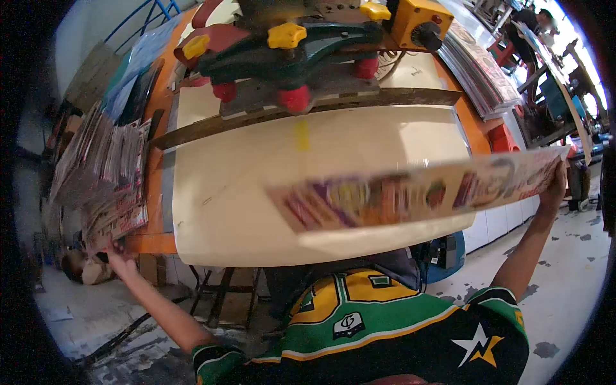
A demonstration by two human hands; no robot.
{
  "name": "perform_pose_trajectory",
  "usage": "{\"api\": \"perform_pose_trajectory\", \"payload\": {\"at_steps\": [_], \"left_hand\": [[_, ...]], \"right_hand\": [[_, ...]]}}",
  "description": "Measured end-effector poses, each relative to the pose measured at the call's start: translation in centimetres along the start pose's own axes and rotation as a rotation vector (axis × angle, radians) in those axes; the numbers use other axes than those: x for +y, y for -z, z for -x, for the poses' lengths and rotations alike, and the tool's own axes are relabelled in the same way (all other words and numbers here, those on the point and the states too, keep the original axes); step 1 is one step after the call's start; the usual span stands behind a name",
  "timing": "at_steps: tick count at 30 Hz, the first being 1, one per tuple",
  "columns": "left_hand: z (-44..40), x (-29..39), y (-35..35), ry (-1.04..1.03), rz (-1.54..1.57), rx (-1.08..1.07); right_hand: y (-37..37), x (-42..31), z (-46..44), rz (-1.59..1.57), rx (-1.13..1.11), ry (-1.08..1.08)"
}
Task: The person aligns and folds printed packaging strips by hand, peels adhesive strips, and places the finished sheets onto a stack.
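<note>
My right hand (557, 186) is closed on the right end of a long printed sheet (443, 192). The sheet is tilted above the front of the pale board (224, 192), and its left part is smeared by motion. Far to the left, my left hand (120, 260) is at the lower front corner of a stack of printed sheets (102, 160). Its fingers look pinched on a sheet's edge there, though they are small and blurred. Over the back of the board stands a dark green machine clamp (308, 51) with yellow star knobs and red feet.
A metal bar (385, 99) crosses the board at the back. Another stack of printed sheets (478, 70) lies on the orange table (160, 242) at the right. A yellow control box (420, 22) is on the machine. Another person (532, 38) is at the far right.
</note>
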State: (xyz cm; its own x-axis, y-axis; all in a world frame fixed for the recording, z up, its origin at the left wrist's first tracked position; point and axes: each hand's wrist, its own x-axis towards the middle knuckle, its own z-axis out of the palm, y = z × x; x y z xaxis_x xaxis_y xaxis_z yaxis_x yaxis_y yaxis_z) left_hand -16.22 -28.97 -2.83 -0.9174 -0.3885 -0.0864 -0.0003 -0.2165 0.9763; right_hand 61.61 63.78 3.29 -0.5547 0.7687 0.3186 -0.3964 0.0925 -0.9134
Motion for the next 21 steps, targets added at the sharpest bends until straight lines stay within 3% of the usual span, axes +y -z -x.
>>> {"api": "perform_pose_trajectory", "payload": {"at_steps": [1, 2, 3, 4, 6, 8, 9, 11, 15, 17, 19, 21], "left_hand": [[1.2, 0.3, -0.9, -0.027, -0.077, -0.135], [2.1, 0.1, -1.1, -0.214, -0.374, -0.251], [6.5, 1.7, -5.0, -0.081, -0.281, -0.135], [9.6, 2.6, -7.2, -0.199, -0.416, -0.223], [9.5, 2.0, -7.7, -0.457, -0.779, -0.292], [9.1, 0.4, -8.2, -0.89, -1.082, -0.179], [10.5, 0.8, -9.4, -0.889, -1.087, -0.165], [16.1, 2.2, -13.3, -0.839, -0.899, -0.202], [22.4, 2.5, -17.8, -0.539, -0.563, -0.661], [24.5, 2.2, -19.6, -0.528, -0.646, -0.809], [24.9, 1.1, -21.2, -0.364, -0.484, -1.029], [25.0, 0.4, -22.7, -0.372, -0.43, -1.113]], "right_hand": [[-0.6, 0.9, -0.2, 0.049, 0.058, 0.012], [-1.2, 2.2, -0.5, 0.095, 0.112, 0.023], [-1.6, 3.6, -0.6, 0.621, 0.059, 0.205], [-2.0, 5.0, -0.6, 1.137, 0.112, 0.418], [-7.1, 5.3, -0.8, -0.078, 0.148, -0.064], [-7.4, 6.9, -0.5, -0.004, 0.196, -0.077], [-7.5, 7.6, -0.3, 0.079, 0.266, -0.085], [-7.9, 8.5, -0.4, 0.074, 0.18, -0.101], [-10.4, 8.5, -0.3, -0.009, 0.032, -0.139], [-10.5, 8.7, -0.4, -0.055, 0.0, -0.137], [-9.5, 9.0, -0.6, -0.069, -0.057, -0.132], [-9.5, 8.9, -0.6, -0.045, -0.091, -0.106]]}}
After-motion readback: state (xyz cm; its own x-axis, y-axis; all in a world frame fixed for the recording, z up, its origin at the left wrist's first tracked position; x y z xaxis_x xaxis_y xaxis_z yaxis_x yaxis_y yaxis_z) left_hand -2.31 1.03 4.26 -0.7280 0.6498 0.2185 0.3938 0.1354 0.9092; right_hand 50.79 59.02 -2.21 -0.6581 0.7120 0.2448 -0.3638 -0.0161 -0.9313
